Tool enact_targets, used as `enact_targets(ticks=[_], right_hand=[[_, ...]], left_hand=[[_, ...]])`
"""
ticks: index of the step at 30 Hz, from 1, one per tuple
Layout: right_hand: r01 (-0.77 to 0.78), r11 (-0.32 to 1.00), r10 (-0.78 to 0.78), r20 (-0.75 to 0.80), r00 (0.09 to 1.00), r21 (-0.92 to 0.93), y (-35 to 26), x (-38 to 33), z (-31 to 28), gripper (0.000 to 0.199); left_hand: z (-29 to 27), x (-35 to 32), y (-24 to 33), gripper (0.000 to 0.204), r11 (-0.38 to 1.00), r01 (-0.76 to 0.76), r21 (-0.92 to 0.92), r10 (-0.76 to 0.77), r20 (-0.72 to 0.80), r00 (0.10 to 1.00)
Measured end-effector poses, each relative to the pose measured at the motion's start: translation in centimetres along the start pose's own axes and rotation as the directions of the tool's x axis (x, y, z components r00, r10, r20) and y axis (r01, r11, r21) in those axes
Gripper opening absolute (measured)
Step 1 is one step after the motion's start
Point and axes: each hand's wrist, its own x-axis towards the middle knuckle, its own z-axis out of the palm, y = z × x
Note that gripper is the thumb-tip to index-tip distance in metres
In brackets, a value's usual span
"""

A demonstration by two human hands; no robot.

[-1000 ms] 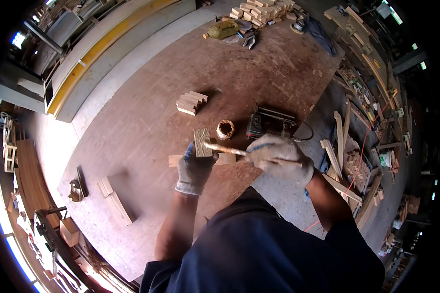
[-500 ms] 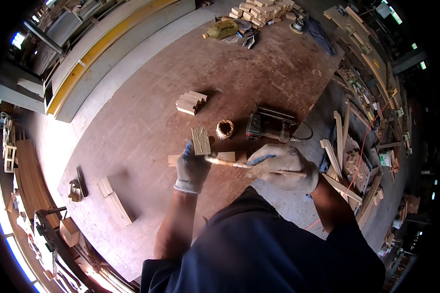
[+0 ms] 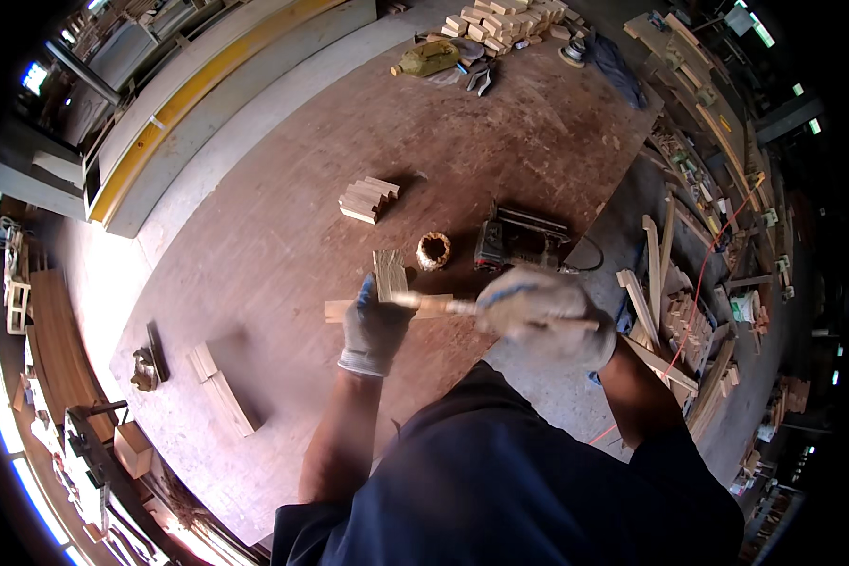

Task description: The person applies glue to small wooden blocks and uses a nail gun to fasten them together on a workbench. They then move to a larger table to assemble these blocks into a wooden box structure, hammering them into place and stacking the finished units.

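Both forearms rise from the six o'clock edge, bare below dark blue sleeves, and converge near the picture's centre. The left hand (image 3: 375, 325), in a grey glove, sits just at nine o'clock of centre with fingers curled closed and knuckles pointing toward twelve o'clock. The right hand (image 3: 547, 316), also gloved and blurred, lies at three o'clock of the left one, fist closed, its wrist bent back toward five o'clock.

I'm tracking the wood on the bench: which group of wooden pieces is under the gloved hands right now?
The crossed wooden pieces beside the small round pot; the left hand rests on them. The block stack lies farther up, the planks nearer the left edge.
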Motion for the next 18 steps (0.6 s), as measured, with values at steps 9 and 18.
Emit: enact_targets(ticks=[9,18], right_hand=[[-0.559,0.821,0.478,-0.4,0.782,-0.113,8.9,1.1,0.6,0.016],[-0.819,0.51,0.758,-0.311,0.573,-0.264,17.5,3.0,4.8,0.029]], left_hand=[[-2.4,-2.1,3.8,0.052,0.993,0.11,-0.032,-0.109,0.043,0.993],[-0.3,-3.9,8.4,0.056,0.502,-0.361,0.786,0.279,0.248,0.928]])
